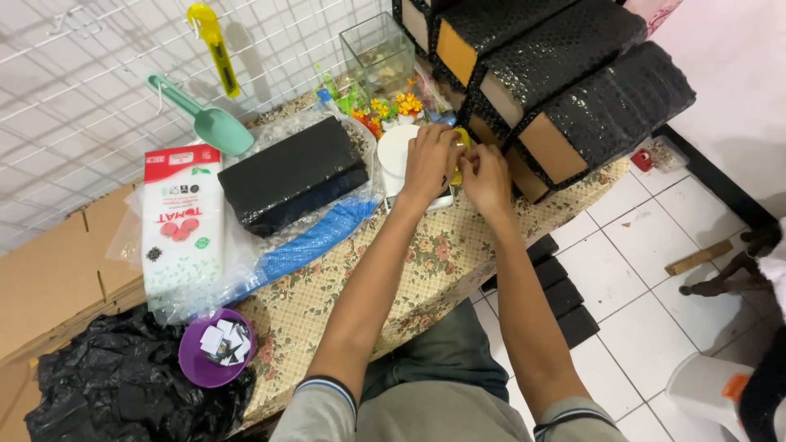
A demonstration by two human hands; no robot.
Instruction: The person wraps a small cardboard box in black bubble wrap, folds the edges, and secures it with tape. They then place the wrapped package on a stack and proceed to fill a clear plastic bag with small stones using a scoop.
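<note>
Both my hands meet at the far side of a small table covered in a floral cloth (426, 262). My left hand (427, 161) and my right hand (486, 178) close together on a small yellow object (461, 141), mostly hidden by my fingers. Just left of my hands stands a white round container (395, 153). A flat white thing lies under my left hand, barely showing.
A black-wrapped block (295, 172) in clear plastic, a blue bubble-wrap strip (315, 240), a white-and-red bag (182, 221) and a purple bowl (214, 348) of paper scraps lie to the left. Black-wrapped boxes (573, 90) are stacked at the right. A glass tank (378, 53) stands behind; a green scoop (209, 119) hangs on the wire grid.
</note>
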